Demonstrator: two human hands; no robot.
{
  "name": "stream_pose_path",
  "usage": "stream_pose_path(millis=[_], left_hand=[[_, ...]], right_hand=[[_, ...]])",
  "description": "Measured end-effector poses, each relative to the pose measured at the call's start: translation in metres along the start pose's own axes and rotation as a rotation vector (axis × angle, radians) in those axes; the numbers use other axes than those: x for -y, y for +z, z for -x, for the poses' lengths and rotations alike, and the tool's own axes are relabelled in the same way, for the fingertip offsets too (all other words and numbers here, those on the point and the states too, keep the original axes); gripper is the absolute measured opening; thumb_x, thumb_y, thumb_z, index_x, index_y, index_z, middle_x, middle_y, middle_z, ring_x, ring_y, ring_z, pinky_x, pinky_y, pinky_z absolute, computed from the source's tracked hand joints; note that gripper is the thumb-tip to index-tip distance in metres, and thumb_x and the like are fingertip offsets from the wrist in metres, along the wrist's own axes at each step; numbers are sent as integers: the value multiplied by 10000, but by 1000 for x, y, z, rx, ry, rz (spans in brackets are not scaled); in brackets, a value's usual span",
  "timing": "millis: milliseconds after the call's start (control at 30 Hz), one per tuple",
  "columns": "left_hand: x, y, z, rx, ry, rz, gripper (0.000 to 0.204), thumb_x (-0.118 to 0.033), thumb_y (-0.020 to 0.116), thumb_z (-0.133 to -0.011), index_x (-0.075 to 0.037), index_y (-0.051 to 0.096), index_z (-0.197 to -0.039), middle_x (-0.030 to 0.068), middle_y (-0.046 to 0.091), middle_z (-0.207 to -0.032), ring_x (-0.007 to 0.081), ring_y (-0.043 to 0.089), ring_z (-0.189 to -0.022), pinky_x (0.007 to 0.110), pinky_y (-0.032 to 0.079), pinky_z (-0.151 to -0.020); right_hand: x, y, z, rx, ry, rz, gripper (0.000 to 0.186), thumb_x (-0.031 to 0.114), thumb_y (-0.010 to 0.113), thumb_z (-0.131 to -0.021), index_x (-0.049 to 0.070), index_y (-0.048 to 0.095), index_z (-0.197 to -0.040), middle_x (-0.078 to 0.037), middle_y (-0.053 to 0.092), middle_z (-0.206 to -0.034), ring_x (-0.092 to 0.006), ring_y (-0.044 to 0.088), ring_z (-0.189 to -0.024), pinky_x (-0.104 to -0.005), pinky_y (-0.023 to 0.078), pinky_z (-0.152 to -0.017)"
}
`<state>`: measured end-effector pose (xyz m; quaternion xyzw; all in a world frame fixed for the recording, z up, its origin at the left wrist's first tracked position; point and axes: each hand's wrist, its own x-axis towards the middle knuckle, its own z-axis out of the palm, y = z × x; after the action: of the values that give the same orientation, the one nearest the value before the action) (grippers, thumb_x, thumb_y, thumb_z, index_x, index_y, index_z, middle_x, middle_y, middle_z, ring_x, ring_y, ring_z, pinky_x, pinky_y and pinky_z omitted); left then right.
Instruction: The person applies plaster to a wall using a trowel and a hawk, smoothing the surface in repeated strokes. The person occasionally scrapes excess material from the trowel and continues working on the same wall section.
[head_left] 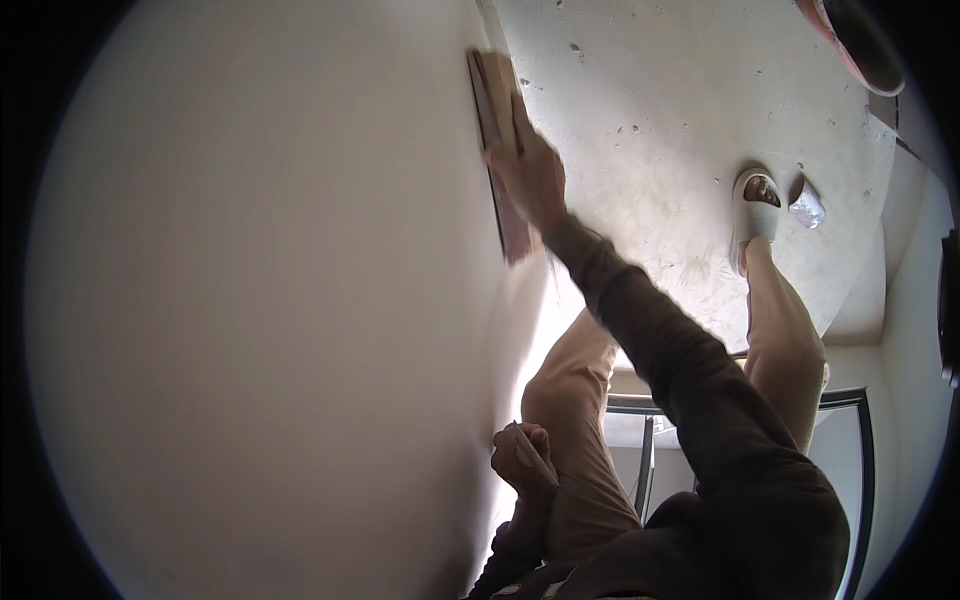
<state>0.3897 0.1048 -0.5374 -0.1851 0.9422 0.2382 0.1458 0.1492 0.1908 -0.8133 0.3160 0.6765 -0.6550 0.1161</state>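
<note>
A broad pale wall fills the left of the view. My right hand reaches up to it with the arm stretched out, closed round a long, flat, brownish hand tool. The tool's thin dark edge lies along the wall; motion blurs its upper end, and its exact kind is unclear. Lower down, close to my bent knee, my left hand is closed on a thin, light-coloured flat strip, whose far part slants toward my thigh. The fingers hide some of the strip.
Light, dusty floor scattered with small crumbs stretches to the right of the wall. My foot wears a white slip-on shoe, beside a crumpled whitish cup-like piece. A pink-rimmed dark object is at the upper right; a dark-framed opening lies behind me.
</note>
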Motion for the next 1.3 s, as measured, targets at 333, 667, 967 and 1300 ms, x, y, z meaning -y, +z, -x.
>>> stream_pose_path(millis=[333, 667, 967, 1300], left_hand=[[0, 1, -4, 27, 51, -41, 422, -384, 657, -1010, -28, 586, -795, 68, 587, -674, 175, 527, -596, 334, 406, -572], [5, 7, -13, 15, 124, -50, 368, -326, 715, -974, -93, 547, -744, 58, 585, -650, 255, 561, -586, 397, 424, -544], [-13, -1, -16, 73, 57, -60, 369, -348, 651, -1013, -30, 603, -830, 91, 606, -692, 227, 574, -631, 362, 451, -603], [-5, 4, -23, 55, 125, -48, 394, -363, 660, -1005, -38, 578, -798, 105, 603, -687, 275, 600, -627, 392, 461, -596]], right_hand=[[-53, 4, 12, 0, 139, -53, 886, 400, 662, -853, 151, 293, -1619, -214, 723, -1120, -366, 696, -1074, -466, 519, -946], [22, -27, -114, -57, -38, -62, 869, 415, 673, -858, 158, 311, -1605, -239, 712, -1130, -371, 677, -1109, -458, 517, -955], [-32, -5, -15, -14, -26, -175, 767, 300, 637, -892, 139, 366, -1591, -222, 682, -1212, -346, 687, -1081, -429, 539, -950], [-21, -10, -85, -27, 91, 51, 837, 374, 623, -871, 182, 293, -1616, -229, 718, -1150, -401, 692, -1074, -481, 532, -931]])
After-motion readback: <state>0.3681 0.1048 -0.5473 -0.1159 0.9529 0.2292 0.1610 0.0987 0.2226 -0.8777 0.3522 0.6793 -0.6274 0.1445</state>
